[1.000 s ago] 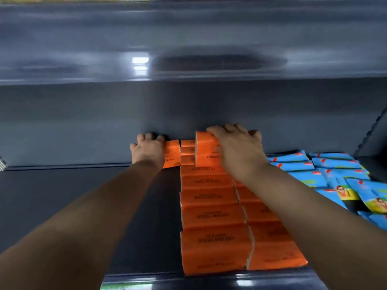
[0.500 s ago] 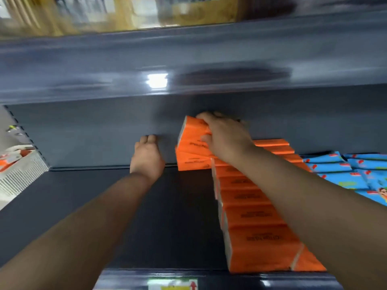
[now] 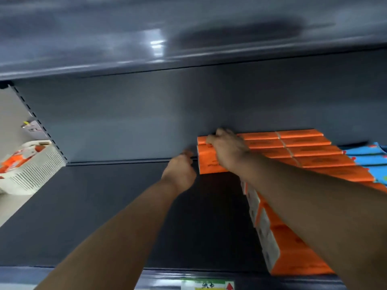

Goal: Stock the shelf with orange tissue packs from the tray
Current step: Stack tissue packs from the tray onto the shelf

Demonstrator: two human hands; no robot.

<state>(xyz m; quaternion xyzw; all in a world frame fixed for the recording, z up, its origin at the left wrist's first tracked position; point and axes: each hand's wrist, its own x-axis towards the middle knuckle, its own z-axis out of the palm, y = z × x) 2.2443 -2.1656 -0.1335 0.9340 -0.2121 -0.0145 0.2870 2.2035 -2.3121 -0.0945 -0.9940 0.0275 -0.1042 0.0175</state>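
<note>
Pressing stacked orange packs (image 3: 209, 164) to the back wall (image 3: 125, 122), right grip (image 3: 228, 151) curled over them, left grip (image 3: 180, 170) alongside, closure unreadable in blur. Could topple forward from that wall if released crooked.

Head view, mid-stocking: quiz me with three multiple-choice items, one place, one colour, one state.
1. The white tray is: A) past the shelf's left end B) on the upper shelf C) at the far right
2. Packs right of the orange tissue packs are: A) green B) blue C) white
3. The right hand is: A) hanging idle B) holding the tray C) gripping the rear orange stack
A, it sits beyond the end post; B, blue packs lie there; C, its fingers curl over that stack.
</note>
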